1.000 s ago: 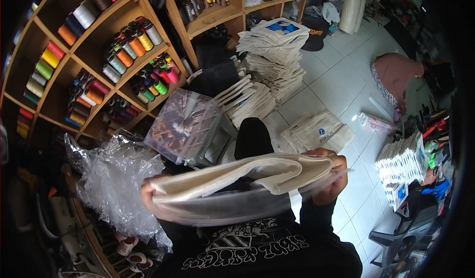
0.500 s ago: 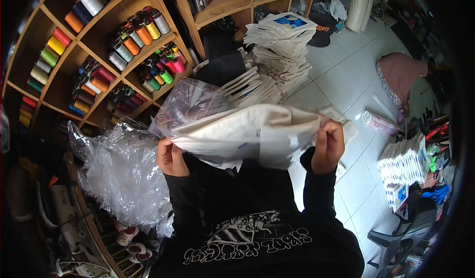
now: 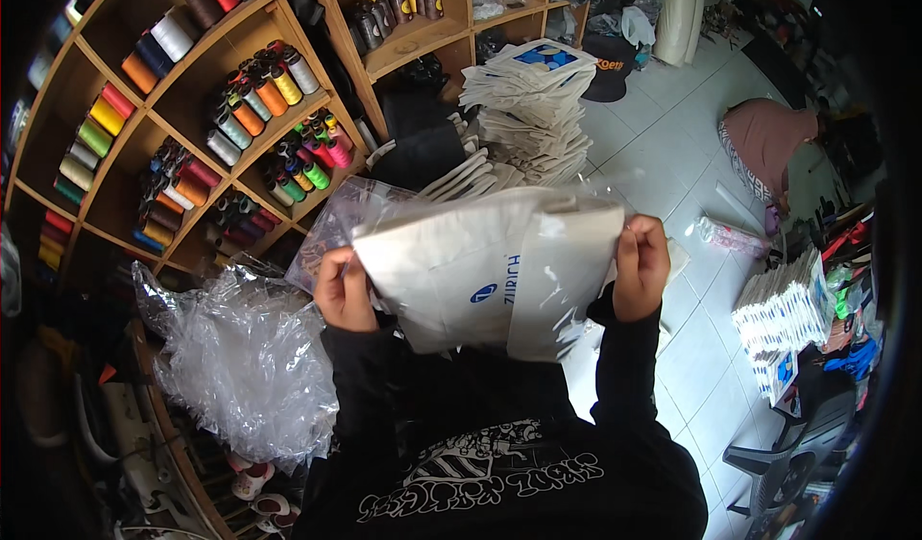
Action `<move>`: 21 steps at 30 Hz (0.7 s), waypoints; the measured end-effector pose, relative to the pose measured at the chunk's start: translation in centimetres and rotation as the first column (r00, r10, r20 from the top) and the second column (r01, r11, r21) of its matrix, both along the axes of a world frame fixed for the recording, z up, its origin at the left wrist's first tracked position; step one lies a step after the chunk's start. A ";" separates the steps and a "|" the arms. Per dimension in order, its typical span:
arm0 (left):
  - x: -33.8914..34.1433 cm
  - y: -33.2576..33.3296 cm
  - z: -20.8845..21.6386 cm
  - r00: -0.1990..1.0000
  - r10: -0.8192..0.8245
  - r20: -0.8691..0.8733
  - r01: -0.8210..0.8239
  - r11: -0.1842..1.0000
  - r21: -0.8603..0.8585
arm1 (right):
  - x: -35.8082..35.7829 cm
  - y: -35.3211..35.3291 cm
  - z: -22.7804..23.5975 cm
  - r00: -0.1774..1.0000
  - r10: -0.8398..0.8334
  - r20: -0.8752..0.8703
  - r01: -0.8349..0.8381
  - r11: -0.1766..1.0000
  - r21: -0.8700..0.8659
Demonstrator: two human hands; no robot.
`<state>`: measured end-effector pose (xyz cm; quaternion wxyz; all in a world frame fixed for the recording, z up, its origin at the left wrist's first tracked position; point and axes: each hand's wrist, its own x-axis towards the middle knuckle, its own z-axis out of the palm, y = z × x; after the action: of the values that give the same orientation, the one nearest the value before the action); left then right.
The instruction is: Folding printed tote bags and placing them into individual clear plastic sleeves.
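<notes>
I hold a folded cream cloth bag [image 3: 461,271] with a small blue mark, wrapped in a clear plastic sleeve [image 3: 567,290], up in front of my chest. My left hand [image 3: 343,290] grips its left edge, fingers closed on the plastic and cloth. My right hand [image 3: 642,266] pinches the upper right corner of the sleeve. The bag is raised and tilted, its face toward me. Both black sleeves show below it.
A pile of crumpled clear plastic [image 3: 240,357] lies at my left. Wooden shelves [image 3: 192,108] hold coloured thread spools. A tall stack of folded cream bags [image 3: 533,98] stands ahead on the white tile floor [image 3: 672,156]. Another stack [image 3: 783,314] sits right; a person [image 3: 764,136] bends far right.
The bag went from lying flat and low across both hands to being lifted and turned upright, its printed face now toward me; both hands rose with it.
</notes>
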<state>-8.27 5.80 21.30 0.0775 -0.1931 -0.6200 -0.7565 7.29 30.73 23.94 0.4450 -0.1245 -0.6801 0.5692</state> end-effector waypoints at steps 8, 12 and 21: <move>-2.9 3.9 0.1 0.991 -0.073 -0.112 0.074 0.997 0.010 | -2.1 3.4 -1.0 0.991 -0.090 -0.096 0.095 0.994 0.057; -2.0 4.3 0.3 0.974 -0.064 -0.216 0.073 0.997 0.035 | -0.8 3.8 -2.2 0.983 -0.119 -0.142 0.139 0.979 0.146; 3.7 -1.0 -16.5 0.988 -0.132 -0.078 0.123 0.985 -0.118 | 7.6 -0.3 -15.0 0.940 -0.141 0.310 0.029 0.940 0.339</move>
<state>-4.57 4.80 4.77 0.0443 -0.2688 -0.6443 -0.7146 14.88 30.40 8.91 0.3638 -0.1716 -0.8242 0.3987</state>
